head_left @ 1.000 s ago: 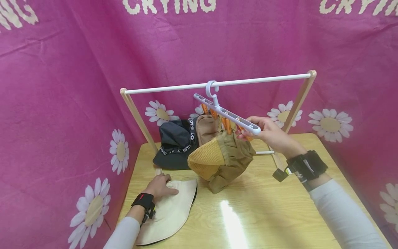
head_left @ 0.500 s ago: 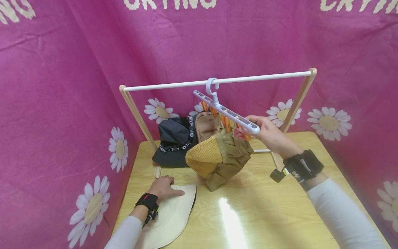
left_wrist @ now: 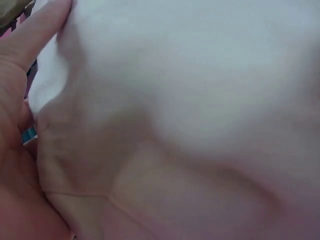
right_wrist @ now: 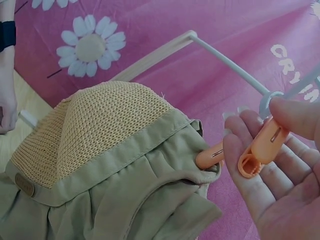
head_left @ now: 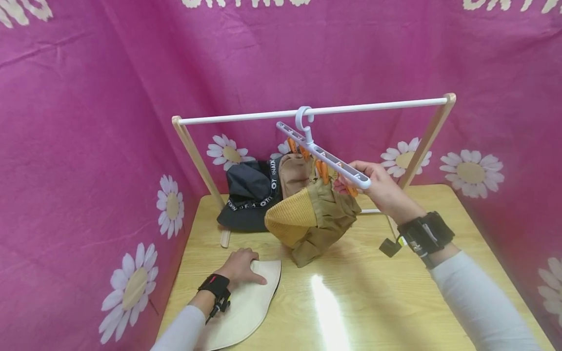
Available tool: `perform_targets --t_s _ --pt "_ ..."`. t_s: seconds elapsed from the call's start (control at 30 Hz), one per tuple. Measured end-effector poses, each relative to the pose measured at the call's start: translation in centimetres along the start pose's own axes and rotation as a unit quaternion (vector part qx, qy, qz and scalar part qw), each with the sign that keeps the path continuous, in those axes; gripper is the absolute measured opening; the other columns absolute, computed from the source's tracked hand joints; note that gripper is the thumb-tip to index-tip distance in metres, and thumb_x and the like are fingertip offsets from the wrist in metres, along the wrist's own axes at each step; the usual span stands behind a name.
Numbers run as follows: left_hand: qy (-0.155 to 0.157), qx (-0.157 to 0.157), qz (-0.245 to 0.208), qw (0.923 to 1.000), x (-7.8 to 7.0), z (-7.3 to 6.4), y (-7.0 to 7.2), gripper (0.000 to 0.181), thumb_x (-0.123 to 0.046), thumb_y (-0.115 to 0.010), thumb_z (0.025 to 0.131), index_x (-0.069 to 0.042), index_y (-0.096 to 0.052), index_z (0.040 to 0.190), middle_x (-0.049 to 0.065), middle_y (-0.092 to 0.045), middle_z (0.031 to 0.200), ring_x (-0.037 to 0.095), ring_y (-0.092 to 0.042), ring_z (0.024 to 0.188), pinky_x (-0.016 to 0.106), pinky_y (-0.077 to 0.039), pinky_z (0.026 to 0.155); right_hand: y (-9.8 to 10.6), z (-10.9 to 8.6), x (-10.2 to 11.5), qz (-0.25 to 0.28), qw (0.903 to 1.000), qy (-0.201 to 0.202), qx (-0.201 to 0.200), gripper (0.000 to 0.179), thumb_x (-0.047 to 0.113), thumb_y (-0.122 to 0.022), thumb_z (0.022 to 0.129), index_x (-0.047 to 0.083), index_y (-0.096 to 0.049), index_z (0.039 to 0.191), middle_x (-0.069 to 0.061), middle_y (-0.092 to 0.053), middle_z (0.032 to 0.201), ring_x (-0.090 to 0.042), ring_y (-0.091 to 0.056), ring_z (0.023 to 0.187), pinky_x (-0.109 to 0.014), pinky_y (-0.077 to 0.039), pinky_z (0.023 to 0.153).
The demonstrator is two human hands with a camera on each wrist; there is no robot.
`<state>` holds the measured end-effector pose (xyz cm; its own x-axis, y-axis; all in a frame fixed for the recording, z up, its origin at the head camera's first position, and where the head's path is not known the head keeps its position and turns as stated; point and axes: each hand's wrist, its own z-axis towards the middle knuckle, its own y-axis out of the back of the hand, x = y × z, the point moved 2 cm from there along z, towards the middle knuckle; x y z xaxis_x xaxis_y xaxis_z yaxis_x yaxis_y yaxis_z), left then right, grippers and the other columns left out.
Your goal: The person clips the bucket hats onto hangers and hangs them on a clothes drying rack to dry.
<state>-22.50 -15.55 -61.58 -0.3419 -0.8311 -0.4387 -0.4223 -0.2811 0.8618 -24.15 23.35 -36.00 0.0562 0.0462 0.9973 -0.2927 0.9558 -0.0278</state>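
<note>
My left hand (head_left: 240, 268) grips the far edge of a cream bucket hat (head_left: 246, 312) lying flattened on the table. Its thumb lies on top of the fabric, while the other fingers go over the edge and are partly hidden. In the left wrist view, the hat's pale cloth (left_wrist: 210, 75) fills most of the picture. My right hand (head_left: 377, 183) pinches an orange clip (right_wrist: 270, 142) near the close end of a lilac hanger (head_left: 329, 158). Beside that hand, a khaki hat with a yellow woven crown (head_left: 291, 217) hangs from another orange clip (right_wrist: 210, 156).
The hanger hooks over the white rail (head_left: 377, 107) of a wooden-ended rack. Behind the khaki hat are a tan hat (head_left: 293, 171) and a black hat with a lettered band (head_left: 248, 185). A pink daisy-patterned cloth (head_left: 110, 122) surrounds the wooden table (head_left: 377, 282).
My left hand has shifted right along the cream hat's far edge, and the hat has slid slightly toward me. My right hand stays at the clip.
</note>
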Motion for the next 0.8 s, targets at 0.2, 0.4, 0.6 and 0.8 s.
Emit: perform_targets --t_s 0.2,0.4,0.6,0.8 --pt "0.019 0.004 0.029 0.9994 -0.1 0.0 -0.4 0.076 -0.058 -0.094 0.067 -0.006 -0.074 0.119 0.009 -0.074 0.107 0.031 -0.065 0.1 0.049 -0.049 0.094 -0.2 0.0 0.0 0.012 0.9999 0.01 0.002 0.015 -0.004 -0.063 0.1 0.009 -0.07 0.099 -0.002 -0.078 0.094 -0.013 -0.075 0.089 -0.027 -0.057 0.081" --pt "0.041 0.033 0.003 0.9986 -0.3 -0.1 0.0 0.074 -0.05 -0.091 0.078 -0.001 -0.068 0.128 0.014 -0.074 0.116 0.033 -0.068 0.107 0.049 -0.053 0.096 -0.5 0.1 -0.1 0.04 0.9987 0.016 0.027 0.019 -0.007 -0.06 0.1 0.009 -0.069 0.095 -0.005 -0.076 0.092 -0.014 -0.075 0.087 -0.027 -0.059 0.079" --pt "0.045 0.033 -0.087 0.9947 -0.7 -1.5 0.8 0.046 -0.035 -0.082 0.092 -0.005 -0.066 0.122 0.011 -0.071 0.114 0.025 -0.065 0.1 0.047 -0.053 0.091 -1.0 0.3 -0.3 0.037 0.9985 0.031 0.027 0.017 -0.007 -0.061 0.098 0.007 -0.068 0.093 0.0 -0.072 0.084 -0.006 -0.062 0.072 -0.019 -0.049 0.061" --pt "0.027 -0.017 -0.171 0.9847 -1.2 -3.6 1.6 0.016 -0.032 -0.067 0.104 -0.018 -0.059 0.107 -0.004 -0.05 0.079 0.013 -0.046 0.069 0.031 -0.039 0.063 -1.3 0.4 -0.4 0.042 0.9984 0.032 0.022 0.019 -0.006 -0.062 0.099 0.009 -0.067 0.089 -0.001 -0.073 0.083 -0.007 -0.063 0.071 -0.018 -0.047 0.058"
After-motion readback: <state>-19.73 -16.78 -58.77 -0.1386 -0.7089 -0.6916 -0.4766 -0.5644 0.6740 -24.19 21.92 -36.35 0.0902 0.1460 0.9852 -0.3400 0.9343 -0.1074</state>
